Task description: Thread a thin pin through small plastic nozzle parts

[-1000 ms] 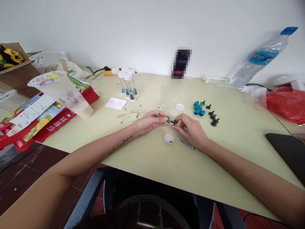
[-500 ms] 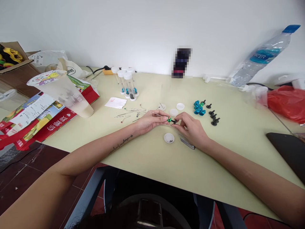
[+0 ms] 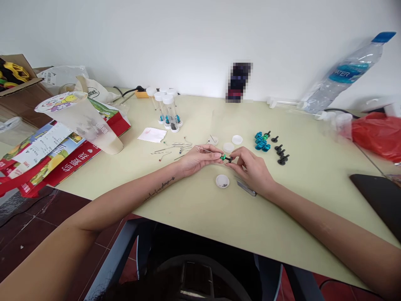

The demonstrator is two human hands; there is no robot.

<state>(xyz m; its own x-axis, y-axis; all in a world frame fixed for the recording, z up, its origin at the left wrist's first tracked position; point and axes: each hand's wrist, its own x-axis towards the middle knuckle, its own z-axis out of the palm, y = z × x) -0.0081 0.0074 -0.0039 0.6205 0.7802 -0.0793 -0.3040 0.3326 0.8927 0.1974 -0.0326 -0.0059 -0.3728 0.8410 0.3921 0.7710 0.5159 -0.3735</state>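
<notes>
Above the table's middle, my left hand [image 3: 200, 159] pinches a small green metallic part [image 3: 223, 157] with a thin metal rod running back past the fingers. My right hand [image 3: 249, 165] grips a small black knob-ended piece [image 3: 230, 159] by its end, and its narrow stem meets the green part. Just below the hands stands a white cap [image 3: 222, 181] with tiny dark bits in it. A bundle of thin metal rods [image 3: 246, 187] lies beside the right palm. Behind the fingers are white round lids [image 3: 237, 139].
Blue and green parts [image 3: 262, 141] and several black knob pieces [image 3: 282, 160] lie to the right. Thin wire rods [image 3: 175, 146] are spread at left, before clear tubes [image 3: 171, 115]. A drink cup [image 3: 84, 125] leans at left; a water bottle [image 3: 347, 75] tilts at right.
</notes>
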